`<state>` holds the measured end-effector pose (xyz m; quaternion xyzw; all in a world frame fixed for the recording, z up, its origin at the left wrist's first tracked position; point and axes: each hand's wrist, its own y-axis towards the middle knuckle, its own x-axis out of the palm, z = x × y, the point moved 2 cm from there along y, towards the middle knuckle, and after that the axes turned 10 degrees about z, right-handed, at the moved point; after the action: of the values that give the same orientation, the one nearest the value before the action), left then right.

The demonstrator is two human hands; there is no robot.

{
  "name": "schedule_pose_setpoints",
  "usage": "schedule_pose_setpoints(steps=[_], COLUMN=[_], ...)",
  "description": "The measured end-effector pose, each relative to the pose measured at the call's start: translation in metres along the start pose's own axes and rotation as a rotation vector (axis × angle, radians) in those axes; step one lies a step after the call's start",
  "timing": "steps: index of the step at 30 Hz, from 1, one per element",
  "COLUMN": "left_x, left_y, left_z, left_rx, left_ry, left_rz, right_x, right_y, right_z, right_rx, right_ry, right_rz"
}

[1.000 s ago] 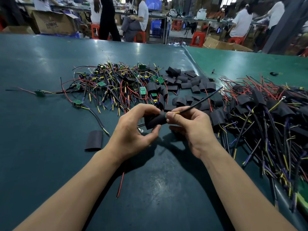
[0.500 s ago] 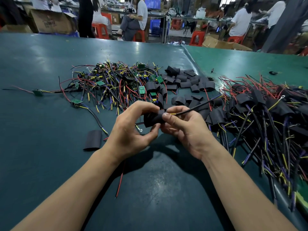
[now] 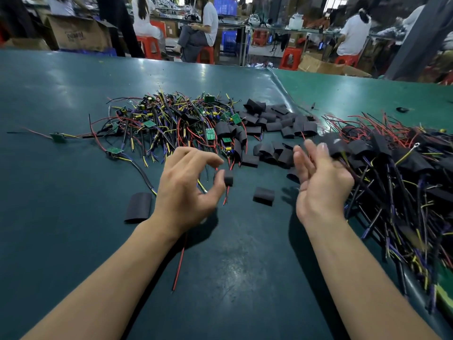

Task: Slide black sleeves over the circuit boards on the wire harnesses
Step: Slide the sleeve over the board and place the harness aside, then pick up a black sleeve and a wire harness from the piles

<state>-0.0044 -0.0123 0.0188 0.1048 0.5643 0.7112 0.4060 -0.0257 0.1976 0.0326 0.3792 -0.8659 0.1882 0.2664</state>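
Note:
My left hand (image 3: 186,190) hovers over the green mat with loosely curled fingers and holds nothing. Its thumb tip is beside a small black sleeve (image 3: 228,180) with a red wire hanging below it. My right hand (image 3: 318,177) is open with its fingers spread and blurred, at the edge of the heap of sleeved harnesses (image 3: 404,168). Bare harnesses with green circuit boards (image 3: 210,133) are tangled in a pile (image 3: 171,123) at the centre left. Loose black sleeves (image 3: 274,119) are heaped behind my hands.
One short sleeve (image 3: 263,196) lies between my hands and a flat longer one (image 3: 138,207) lies left of my left wrist. A red-black wire (image 3: 180,263) runs under my left forearm. People sit at benches beyond the table's far edge (image 3: 220,66).
Both hands were holding a sleeve and harness together. Now they have come apart: the right hand has swung right to the sleeved heap and opened, and the left hand has let go.

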Motion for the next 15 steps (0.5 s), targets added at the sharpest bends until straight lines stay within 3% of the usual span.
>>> schedule_pose_setpoints(steps=[4, 8, 12, 15], left_x=[0.003, 0.003, 0.011, 0.013], left_y=[-0.003, -0.005, -0.007, -0.009], left_z=[-0.011, -0.022, -0.025, -0.024], left_rx=[-0.207, -0.356, -0.285, -0.221], left_ry=[0.123, 0.28, 0.203, 0.155], left_rz=[-0.135, -0.257, -0.525, -0.543], right_x=[-0.002, 0.004, 0.005, 0.004], right_y=[-0.001, -0.011, -0.017, -0.018], right_z=[0.005, 0.013, 0.018, 0.023], right_rx=[0.219, 0.131, 0.003, -0.067], right_ry=[-0.051, -0.237, -0.431, -0.542], right_rz=[-0.142, -0.237, -0.332, -0.374])
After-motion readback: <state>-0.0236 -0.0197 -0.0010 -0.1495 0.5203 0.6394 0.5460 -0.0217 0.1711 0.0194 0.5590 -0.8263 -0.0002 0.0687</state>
